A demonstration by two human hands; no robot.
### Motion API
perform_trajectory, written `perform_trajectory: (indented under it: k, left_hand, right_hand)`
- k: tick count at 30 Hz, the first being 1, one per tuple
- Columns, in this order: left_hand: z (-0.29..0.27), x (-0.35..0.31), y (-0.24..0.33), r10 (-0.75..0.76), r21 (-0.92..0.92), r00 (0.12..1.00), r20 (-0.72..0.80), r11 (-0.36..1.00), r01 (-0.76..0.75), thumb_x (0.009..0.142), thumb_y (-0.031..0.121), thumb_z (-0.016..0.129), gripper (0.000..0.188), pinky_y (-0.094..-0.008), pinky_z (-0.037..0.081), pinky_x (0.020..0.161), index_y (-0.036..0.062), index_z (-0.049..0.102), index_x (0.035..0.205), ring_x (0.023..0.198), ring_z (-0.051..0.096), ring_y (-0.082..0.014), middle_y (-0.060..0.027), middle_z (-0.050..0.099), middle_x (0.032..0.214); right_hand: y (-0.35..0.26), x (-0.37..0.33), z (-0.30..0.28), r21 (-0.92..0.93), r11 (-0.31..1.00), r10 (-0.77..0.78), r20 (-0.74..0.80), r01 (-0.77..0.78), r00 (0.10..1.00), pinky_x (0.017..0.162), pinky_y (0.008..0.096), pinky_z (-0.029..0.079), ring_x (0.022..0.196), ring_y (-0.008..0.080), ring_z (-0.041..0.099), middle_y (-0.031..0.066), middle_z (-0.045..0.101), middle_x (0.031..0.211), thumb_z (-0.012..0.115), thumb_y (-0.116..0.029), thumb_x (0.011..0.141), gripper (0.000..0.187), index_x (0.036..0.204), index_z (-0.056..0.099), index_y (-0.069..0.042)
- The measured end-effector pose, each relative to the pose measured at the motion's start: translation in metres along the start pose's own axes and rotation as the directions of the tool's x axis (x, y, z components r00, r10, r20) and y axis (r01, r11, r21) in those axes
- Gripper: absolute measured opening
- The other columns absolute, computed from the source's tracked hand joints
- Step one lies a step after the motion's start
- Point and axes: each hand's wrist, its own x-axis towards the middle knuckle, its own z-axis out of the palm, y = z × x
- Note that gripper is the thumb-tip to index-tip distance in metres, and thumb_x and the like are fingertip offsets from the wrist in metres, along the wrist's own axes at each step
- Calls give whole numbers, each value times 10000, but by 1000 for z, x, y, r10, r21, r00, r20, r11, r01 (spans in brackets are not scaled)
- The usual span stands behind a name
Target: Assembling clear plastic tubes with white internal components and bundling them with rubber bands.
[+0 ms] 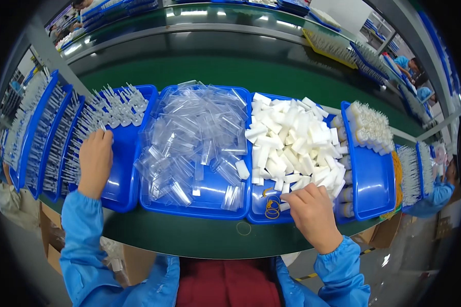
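Note:
My left hand (96,162) reaches into the left blue tray (119,187), its fingertips pinched on one of the thin-stemmed white plastic pieces (122,105) that stand bunched at the tray's far end. Over the near edge of another tray, my right hand (313,212) has thumb and fingers closed at a small white foam block (286,206). A heap of white foam blocks (292,143) lies just beyond it. Yellow rubber bands (272,209) rest beside those fingertips. Between my hands, a blue tray (205,211) holds many clear plastic sleeves (197,125).
At the right, a blue tray (371,179) carries bundled pieces (369,125), with more rubber bands (397,179) beside it. Stacked blue trays (41,138) of stemmed pieces rise at the left. Beyond runs a green conveyor belt (205,61). A loose band (244,228) lies near the table edge.

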Motion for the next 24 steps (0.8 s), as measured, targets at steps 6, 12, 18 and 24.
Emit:
perform_trajectory:
  k: [6, 12, 18, 24]
  left_hand:
    - [-40, -41, 14, -177, -345, 973, 146, 913, 218, 838, 11, 670, 219, -400, 512, 708, 29, 660, 1056, 798, 651, -288, -134, 621, 934]
    - [-33, -54, 13, -284, -482, 955, 85, 827, 289, 845, -29, 691, 223, -335, 491, 675, 19, 661, 1061, 773, 612, -225, -104, 604, 943]
    - [-86, -62, 69, -312, -629, 935, -168, 764, 142, 892, -75, 658, 179, -274, 482, 722, 12, 643, 1048, 885, 593, -171, -87, 599, 1008]
    - [-96, -62, 178, 135, -905, 983, -128, 391, -171, 717, -13, 816, 338, -337, 556, 691, 107, 752, 1027, 824, 669, -234, -71, 660, 994]
  right_hand:
    - [6, -3, -1, -104, 988, -98, 141, 113, 985, 794, 356, 414, 880, 222, 561, 39, 627, 840, 646, -94, 776, 96, 866, 676, -80]
    - [18, 11, 10, -129, 962, -211, 207, 240, 955, 809, 355, 421, 881, 226, 572, 59, 626, 808, 667, -119, 775, 77, 832, 655, -69]
    - [13, 14, -10, 439, 888, 137, 32, -137, 990, 747, 353, 497, 795, 232, 618, 87, 625, 834, 732, -37, 828, 314, 1134, 662, -30]
    - [-24, 11, 13, 916, 237, 277, 255, -323, 927, 775, 232, 523, 857, 72, 639, 80, 735, 1083, 608, 31, 943, 356, 1295, 645, -17]
